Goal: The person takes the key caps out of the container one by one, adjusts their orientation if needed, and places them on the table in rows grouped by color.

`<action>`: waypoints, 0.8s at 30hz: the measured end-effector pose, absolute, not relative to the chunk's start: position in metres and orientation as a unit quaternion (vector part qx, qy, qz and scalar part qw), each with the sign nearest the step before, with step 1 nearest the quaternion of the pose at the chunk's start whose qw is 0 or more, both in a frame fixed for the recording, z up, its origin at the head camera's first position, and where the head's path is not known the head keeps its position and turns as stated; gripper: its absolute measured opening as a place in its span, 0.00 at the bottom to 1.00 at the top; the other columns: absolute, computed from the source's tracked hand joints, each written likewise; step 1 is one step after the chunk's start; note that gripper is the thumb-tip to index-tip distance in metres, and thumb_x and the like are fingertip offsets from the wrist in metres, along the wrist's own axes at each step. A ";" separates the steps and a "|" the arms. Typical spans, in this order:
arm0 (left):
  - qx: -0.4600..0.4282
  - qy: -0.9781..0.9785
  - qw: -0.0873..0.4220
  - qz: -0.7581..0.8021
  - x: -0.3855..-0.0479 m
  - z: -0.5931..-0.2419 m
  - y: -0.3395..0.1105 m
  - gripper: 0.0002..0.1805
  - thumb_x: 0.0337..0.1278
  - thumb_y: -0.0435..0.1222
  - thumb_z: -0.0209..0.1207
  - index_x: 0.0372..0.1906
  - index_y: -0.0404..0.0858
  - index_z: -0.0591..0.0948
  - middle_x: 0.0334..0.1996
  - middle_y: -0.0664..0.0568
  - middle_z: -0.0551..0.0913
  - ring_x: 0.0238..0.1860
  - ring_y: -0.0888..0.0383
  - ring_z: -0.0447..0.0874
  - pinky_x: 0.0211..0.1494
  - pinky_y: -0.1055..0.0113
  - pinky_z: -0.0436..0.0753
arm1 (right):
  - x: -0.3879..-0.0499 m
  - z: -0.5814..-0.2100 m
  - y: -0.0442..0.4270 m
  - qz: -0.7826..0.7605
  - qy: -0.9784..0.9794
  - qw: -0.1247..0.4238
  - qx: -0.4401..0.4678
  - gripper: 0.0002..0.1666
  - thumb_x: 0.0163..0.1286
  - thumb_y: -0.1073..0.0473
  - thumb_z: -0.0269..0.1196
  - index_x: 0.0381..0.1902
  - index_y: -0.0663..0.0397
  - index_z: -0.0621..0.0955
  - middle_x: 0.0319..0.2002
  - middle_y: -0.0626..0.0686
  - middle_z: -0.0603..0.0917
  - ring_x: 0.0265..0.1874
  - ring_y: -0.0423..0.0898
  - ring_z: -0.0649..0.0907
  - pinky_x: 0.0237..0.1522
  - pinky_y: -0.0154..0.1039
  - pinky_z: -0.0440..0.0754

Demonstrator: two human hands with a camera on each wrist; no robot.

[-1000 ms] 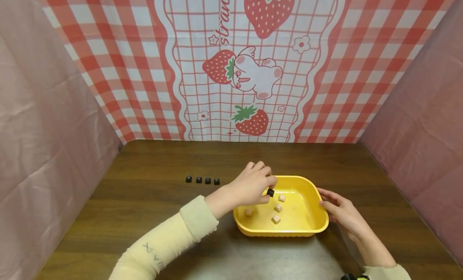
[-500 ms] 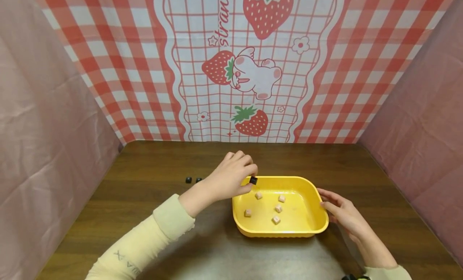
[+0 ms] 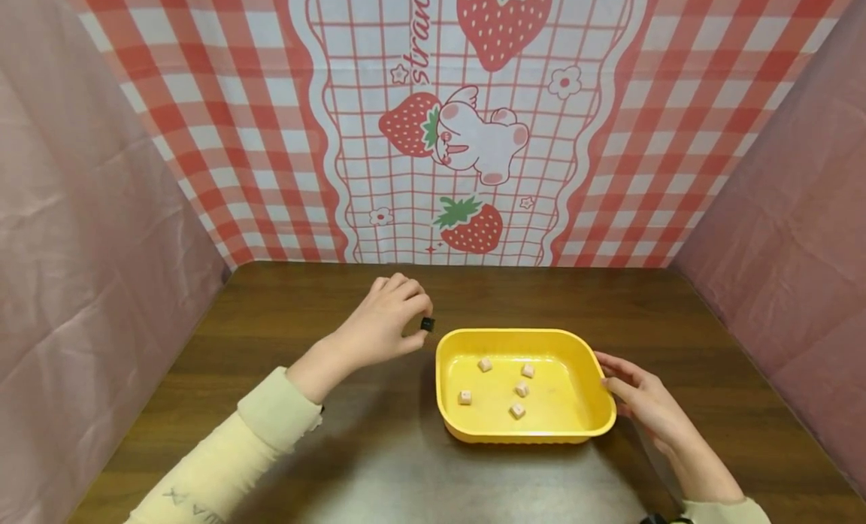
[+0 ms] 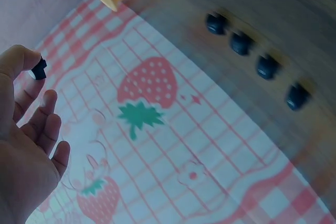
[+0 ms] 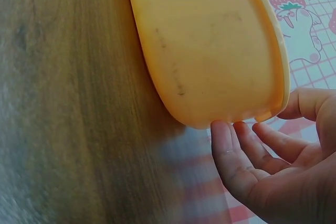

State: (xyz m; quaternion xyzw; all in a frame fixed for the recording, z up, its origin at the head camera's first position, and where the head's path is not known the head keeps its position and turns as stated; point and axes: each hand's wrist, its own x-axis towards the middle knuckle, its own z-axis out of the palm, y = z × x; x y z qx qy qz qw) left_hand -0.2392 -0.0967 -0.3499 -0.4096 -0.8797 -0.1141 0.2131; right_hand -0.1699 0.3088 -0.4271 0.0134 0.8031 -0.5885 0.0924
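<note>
Between thumb and forefinger my left hand point(image 3: 382, 322) pinches a small black cube point(image 3: 428, 324), held above the table just left of the yellow tray point(image 3: 528, 437). The left wrist view shows the same black cube point(image 4: 39, 70) at the fingertips of the left hand point(image 4: 31, 129). Several pale cubes, one of them at the tray's left point(image 3: 464, 397), lie inside the tray. My right hand point(image 3: 649, 404) holds the tray's right end; in the right wrist view the fingers of the right hand point(image 5: 278, 166) touch its outer wall point(image 5: 210, 66).
Several black cubes point(image 4: 241, 43) stand in a row on the wooden table in the left wrist view; in the head view the left arm hides them. A checkered strawberry cloth point(image 3: 467, 133) hangs behind the table point(image 3: 304, 291), with pink cloth point(image 3: 101, 246) at both sides.
My left hand has moved left from over the tray, out past its left rim, with the black cube still pinched. The right hand and the tray have stayed in place.
</note>
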 end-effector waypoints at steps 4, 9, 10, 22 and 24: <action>-0.387 -0.890 0.210 -0.117 -0.242 -0.354 -0.113 0.11 0.44 0.40 0.67 0.34 0.47 0.77 0.37 0.56 0.74 0.41 0.56 0.67 0.48 0.57 0.66 | -0.170 -0.427 0.309 -0.588 0.804 0.090 0.012 0.35 0.71 0.57 0.54 0.70 0.67 0.57 0.65 0.70 0.65 0.44 0.31 0.79 0.42 0.37 0.81; -0.356 -0.905 0.192 -0.128 -0.249 -0.363 -0.134 0.10 0.46 0.39 0.66 0.34 0.46 0.77 0.38 0.55 0.75 0.43 0.55 0.67 0.50 0.54 0.66 | -0.170 -0.427 0.309 -0.585 0.806 0.090 0.014 0.35 0.71 0.56 0.54 0.70 0.67 0.57 0.65 0.69 0.65 0.44 0.31 0.79 0.42 0.36 0.81; -0.352 -0.907 0.188 -0.133 -0.250 -0.366 -0.139 0.10 0.46 0.39 0.66 0.34 0.46 0.77 0.38 0.55 0.76 0.43 0.55 0.67 0.50 0.53 0.66 | -0.170 -0.427 0.309 -0.586 0.805 0.091 0.014 0.35 0.72 0.56 0.54 0.70 0.67 0.57 0.65 0.69 0.65 0.44 0.31 0.79 0.42 0.37 0.81; -0.304 -0.924 0.171 -0.158 -0.266 -0.397 -0.189 0.11 0.46 0.38 0.67 0.35 0.45 0.77 0.40 0.52 0.77 0.46 0.52 0.68 0.52 0.49 0.63 | -0.169 -0.427 0.309 -0.581 0.808 0.095 0.020 0.35 0.71 0.55 0.54 0.70 0.65 0.58 0.64 0.68 0.66 0.44 0.32 0.79 0.41 0.38 0.81; -0.291 -0.929 0.164 -0.158 -0.267 -0.402 -0.195 0.11 0.46 0.38 0.68 0.35 0.45 0.77 0.40 0.52 0.77 0.47 0.51 0.68 0.51 0.48 0.63 | -0.169 -0.426 0.309 -0.580 0.809 0.094 0.022 0.35 0.71 0.54 0.55 0.70 0.64 0.59 0.64 0.67 0.67 0.44 0.32 0.79 0.41 0.39 0.81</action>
